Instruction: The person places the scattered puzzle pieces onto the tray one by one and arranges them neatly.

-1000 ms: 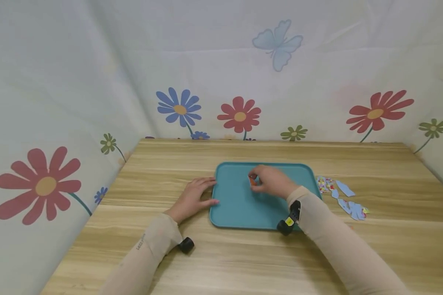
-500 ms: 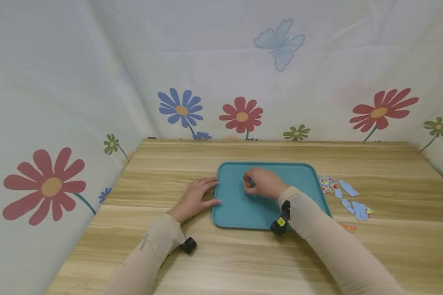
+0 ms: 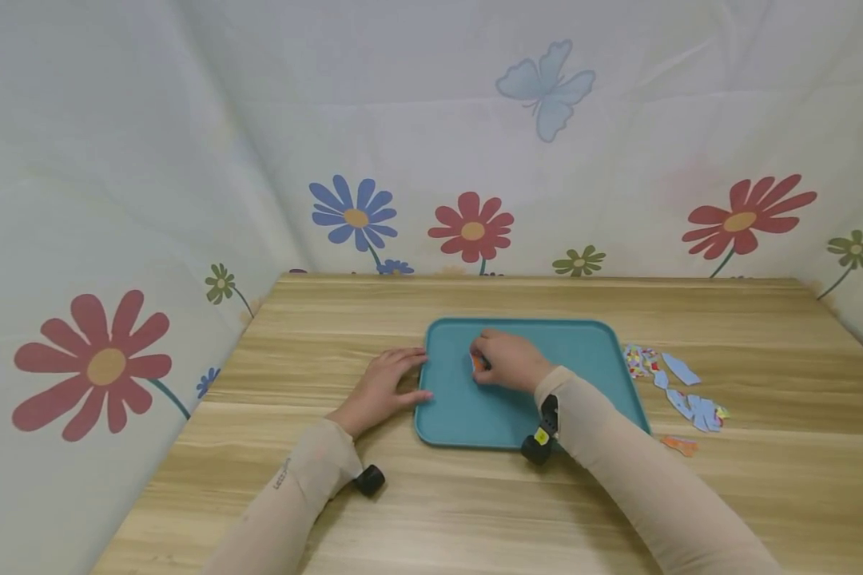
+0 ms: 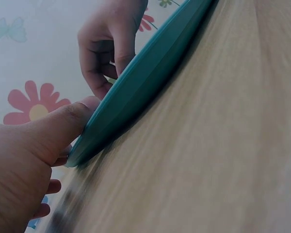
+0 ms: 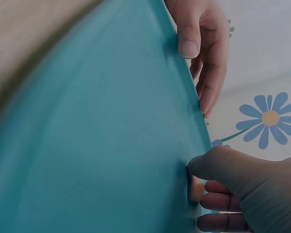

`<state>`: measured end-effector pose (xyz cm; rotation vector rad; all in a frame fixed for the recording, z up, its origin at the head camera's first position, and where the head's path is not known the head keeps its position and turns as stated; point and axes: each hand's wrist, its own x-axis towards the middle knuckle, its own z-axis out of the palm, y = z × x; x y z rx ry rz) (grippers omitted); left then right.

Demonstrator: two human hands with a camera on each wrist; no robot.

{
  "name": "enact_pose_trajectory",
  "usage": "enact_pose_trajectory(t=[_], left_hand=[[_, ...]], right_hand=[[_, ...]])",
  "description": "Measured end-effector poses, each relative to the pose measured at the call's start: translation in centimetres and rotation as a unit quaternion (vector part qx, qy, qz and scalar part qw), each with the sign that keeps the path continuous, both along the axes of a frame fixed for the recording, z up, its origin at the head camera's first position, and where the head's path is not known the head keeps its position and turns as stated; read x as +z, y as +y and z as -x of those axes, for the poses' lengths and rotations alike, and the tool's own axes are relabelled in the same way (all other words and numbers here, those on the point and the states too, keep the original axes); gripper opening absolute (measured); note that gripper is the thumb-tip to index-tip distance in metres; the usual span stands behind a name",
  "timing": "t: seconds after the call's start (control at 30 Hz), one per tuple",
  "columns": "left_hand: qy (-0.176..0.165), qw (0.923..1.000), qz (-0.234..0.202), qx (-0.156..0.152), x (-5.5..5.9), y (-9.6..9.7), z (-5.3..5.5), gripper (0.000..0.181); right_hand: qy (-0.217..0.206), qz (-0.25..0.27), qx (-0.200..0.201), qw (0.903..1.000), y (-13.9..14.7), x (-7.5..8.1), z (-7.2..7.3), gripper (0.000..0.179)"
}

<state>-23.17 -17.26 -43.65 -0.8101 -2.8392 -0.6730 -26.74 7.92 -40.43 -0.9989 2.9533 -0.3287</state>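
Observation:
My right hand (image 3: 514, 361) pinches a small orange scrap (image 3: 477, 364), apparently cut paper, low over the left half of a teal tray (image 3: 467, 419). Fingers hide most of that scrap; in the right wrist view its orange face (image 5: 198, 189) shows between thumb and fingers. At the tray's left edge rests my left hand (image 3: 383, 391), fingers extended and spread. Its thumb (image 4: 70, 119) lies on the rim in the left wrist view, with the other fingers along the outer side.
Right of the tray lie several scraps on the wooden table (image 3: 316, 311): a multicoloured one (image 3: 638, 361), light blue ones (image 3: 679, 369) and an orange one (image 3: 680, 445). A flower-printed cloth (image 3: 417, 120) hangs behind the table.
My right hand has moved a little left over the tray with the orange scrap. The orange scrap beside the tray has come out from behind the right sleeve. My left hand stays at the rim.

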Motion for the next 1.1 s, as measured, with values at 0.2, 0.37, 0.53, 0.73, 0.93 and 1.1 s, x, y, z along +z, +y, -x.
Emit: enact_pose_trajectory(t=[0.2, 0.37, 0.53, 0.73, 0.93, 1.1], left_hand=[[0.001, 1.0000, 0.001, 0.000, -0.1, 0.1, 0.1, 0.066], [0.005, 1.0000, -0.001, -0.002, -0.2, 0.2, 0.1, 0.066], [0.011, 0.9999, -0.005, -0.004, -0.3, 0.1, 0.1, 0.066], [0.025, 0.9996, -0.014, -0.007, -0.5, -0.1, -0.1, 0.068], [0.019, 0.9997, -0.012, -0.006, -0.5, -0.1, -0.1, 0.066], [0.009, 0.9999, -0.004, -0.002, -0.1, 0.0, -0.1, 0.065]], right_hand=[[0.006, -0.007, 0.006, 0.9999, 0.1, 0.2, 0.0, 0.022], [-0.001, -0.009, 0.008, 0.9999, 0.5, 0.4, -0.3, 0.027], [-0.009, -0.006, 0.003, 0.9999, 0.7, 0.9, -0.6, 0.036], [-0.004, 0.007, 0.008, 0.9999, 1.1, 2.4, -1.3, 0.038], [0.005, 0.008, 0.005, 0.9999, 2.1, 4.3, -2.4, 0.041], [0.021, 0.021, 0.009, 0.9995, 3.1, 5.7, -3.2, 0.042]])
